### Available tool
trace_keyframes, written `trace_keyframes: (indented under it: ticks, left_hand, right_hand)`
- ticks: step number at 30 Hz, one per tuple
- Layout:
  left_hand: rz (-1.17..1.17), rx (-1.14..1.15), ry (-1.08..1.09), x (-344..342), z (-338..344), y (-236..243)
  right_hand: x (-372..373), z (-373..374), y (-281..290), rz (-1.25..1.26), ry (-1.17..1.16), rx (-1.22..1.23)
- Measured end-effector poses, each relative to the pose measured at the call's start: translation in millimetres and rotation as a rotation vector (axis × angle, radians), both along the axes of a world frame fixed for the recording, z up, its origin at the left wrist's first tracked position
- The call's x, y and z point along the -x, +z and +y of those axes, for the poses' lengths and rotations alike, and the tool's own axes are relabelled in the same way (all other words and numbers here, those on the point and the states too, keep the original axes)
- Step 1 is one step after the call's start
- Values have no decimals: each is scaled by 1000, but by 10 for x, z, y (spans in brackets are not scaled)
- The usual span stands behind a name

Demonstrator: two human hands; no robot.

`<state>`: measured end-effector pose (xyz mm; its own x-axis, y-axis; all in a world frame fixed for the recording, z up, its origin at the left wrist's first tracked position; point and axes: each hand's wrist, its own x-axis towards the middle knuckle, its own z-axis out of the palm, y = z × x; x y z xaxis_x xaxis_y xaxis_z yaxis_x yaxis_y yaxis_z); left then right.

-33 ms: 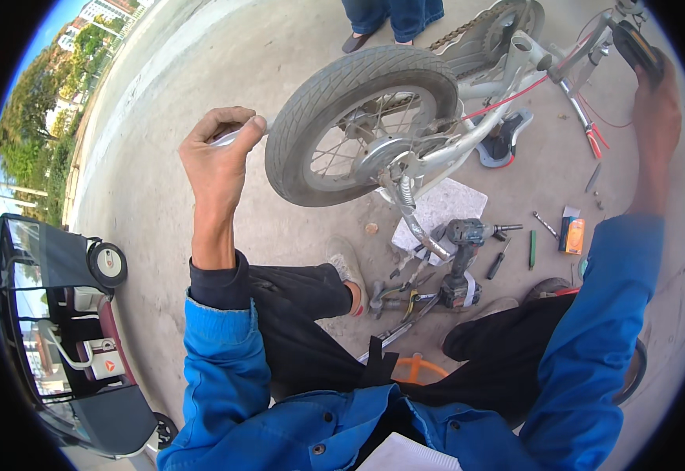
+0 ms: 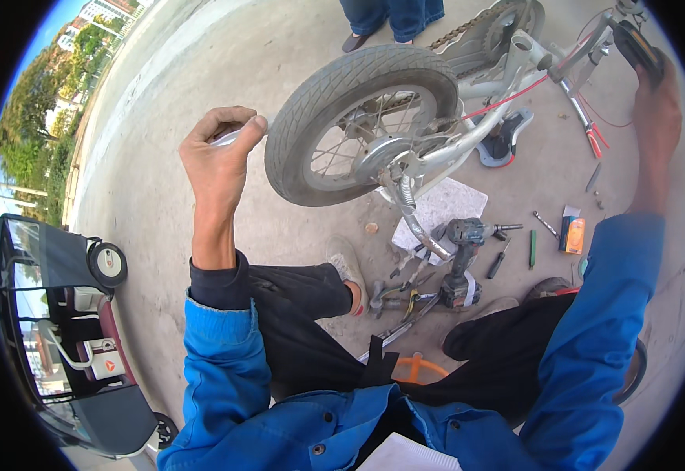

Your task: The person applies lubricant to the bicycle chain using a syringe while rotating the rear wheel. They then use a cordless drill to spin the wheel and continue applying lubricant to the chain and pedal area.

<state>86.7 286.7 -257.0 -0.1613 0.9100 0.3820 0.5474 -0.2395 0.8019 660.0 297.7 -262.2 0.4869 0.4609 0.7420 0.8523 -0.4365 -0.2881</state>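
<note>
My left hand [image 2: 221,149] is closed on a small shiny silver piece [image 2: 224,137], mostly hidden by my fingers, just left of the grey tyre [image 2: 291,141] of a small white bicycle frame [image 2: 460,145]. My right hand [image 2: 656,106] grips a black pedal-like part [image 2: 637,51] with an amber strip at the upper right, beside the frame's metal tubes. A red cable [image 2: 499,100] runs along the frame. Below the wheel, a cordless impact driver [image 2: 464,235] rests among metal tools on the ground, by a crumpled white sheet [image 2: 460,200], a screwdriver [image 2: 499,259] and a green rod [image 2: 532,250].
Another person's legs in jeans [image 2: 393,16] stand beyond the wheel. A small three-wheeled vehicle [image 2: 83,337] is at the left. A saddle-like black part [image 2: 503,137], an orange box [image 2: 571,234] and an orange ring [image 2: 417,369] near my legs lie on the concrete ground [image 2: 154,196].
</note>
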Motion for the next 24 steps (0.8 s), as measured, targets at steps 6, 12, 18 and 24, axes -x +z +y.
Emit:
trace_keyframes:
  ticks: [6,12,18,24]
  left_hand:
    - [17,-23,20,-40,-12,-18]
    - [50,-42,10,-36,0,-8]
    - [63,-50,25,-38,-4,-11]
    - [73,-43,41,-38,14,-3]
  right_hand:
    - [-184,49,-95,-86,-24,-8]
    - [-460,120,-201,-126,-15,36]
    - [-767,190,-618,-122,-17,195]
    - [-909,275,-931,-62,3,307]
